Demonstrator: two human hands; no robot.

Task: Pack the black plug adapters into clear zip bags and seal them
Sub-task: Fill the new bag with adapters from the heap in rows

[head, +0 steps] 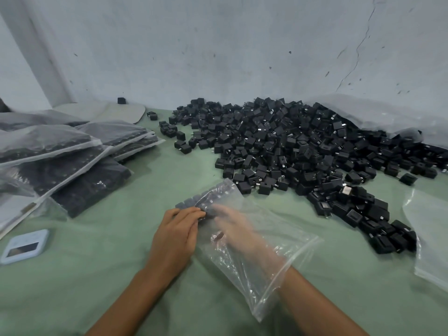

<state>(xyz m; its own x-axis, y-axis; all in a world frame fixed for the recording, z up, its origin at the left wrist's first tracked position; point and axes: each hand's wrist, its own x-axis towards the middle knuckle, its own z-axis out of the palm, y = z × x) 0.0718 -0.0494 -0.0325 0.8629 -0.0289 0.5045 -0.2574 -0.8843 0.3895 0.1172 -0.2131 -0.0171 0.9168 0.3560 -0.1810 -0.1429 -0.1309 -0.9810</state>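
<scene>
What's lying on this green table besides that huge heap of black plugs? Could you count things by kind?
Filled zip bags: at least 4
Empty or part-filled clear zip bags: 2
Pale blue device: 1
Hands: 2
Total: at least 9, not counting the loose plug adapters, too many to count.

Matt black plastic adapters (291,151), glossy clear plastic bag (254,258), green cloth (97,275).
</scene>
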